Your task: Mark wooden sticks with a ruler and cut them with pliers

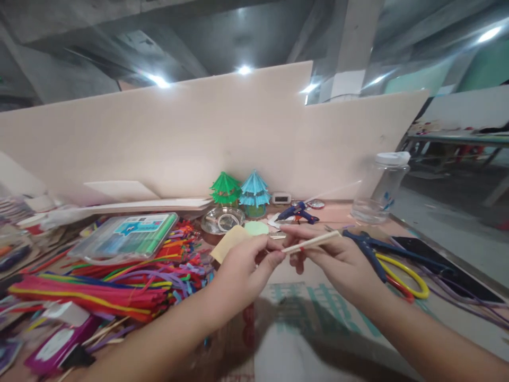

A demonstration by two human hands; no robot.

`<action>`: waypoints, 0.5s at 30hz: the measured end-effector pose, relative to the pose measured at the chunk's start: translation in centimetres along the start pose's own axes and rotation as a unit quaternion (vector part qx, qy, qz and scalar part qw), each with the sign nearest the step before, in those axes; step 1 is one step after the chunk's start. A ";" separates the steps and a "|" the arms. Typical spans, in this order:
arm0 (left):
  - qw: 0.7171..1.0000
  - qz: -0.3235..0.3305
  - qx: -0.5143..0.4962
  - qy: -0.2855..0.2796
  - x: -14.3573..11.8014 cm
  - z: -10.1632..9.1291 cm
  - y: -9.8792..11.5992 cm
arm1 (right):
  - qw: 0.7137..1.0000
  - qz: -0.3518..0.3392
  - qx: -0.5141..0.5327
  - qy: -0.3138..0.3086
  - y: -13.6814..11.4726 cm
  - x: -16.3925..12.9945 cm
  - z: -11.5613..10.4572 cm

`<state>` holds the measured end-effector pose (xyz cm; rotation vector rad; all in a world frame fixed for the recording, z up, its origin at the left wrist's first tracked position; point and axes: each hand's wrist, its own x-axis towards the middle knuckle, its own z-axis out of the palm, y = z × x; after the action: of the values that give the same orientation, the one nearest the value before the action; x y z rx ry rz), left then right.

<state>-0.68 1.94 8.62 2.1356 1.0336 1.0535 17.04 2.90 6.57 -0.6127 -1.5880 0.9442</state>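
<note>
My left hand (248,262) pinches one end of a thin pale wooden stick (314,242) between thumb and fingers. The stick slants up to the right, across my right hand (338,260), whose fingers are bent around it. A tiny red spot shows on the stick near its middle; I cannot make out what it is. Just beyond my left hand lies a yellow paper square (228,243), with a light green paper piece (256,228) behind it. Under both hands is a board with green printed characters (304,305).
Colourful pipe cleaners (87,292) and a marker case (127,236) fill the left. At the back stand green (225,188) and blue (255,189) small roofed models, near a blue glue gun (298,212). Pliers (382,249), a phone (445,265) and a bottle (377,185) are right.
</note>
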 end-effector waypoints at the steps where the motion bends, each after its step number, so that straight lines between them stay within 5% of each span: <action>1: 1.000 -0.004 0.001 0.007 -0.2 -0.2 0.0 | 1.000 -0.003 0.004 -0.002 -0.2 0.0 0.2; 9: 0.997 -0.022 0.069 0.042 -1.8 -0.7 0.0 | 0.992 -0.047 -0.072 0.091 -1.1 -0.5 1.5; 15: 0.989 -0.017 0.140 0.039 -2.4 -0.4 0.2 | 0.983 -0.032 0.019 0.179 -1.8 -1.6 -0.3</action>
<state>-1.90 -0.09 7.96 2.3008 1.3183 1.0334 17.86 0.71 7.17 -0.6608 -1.2580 0.7654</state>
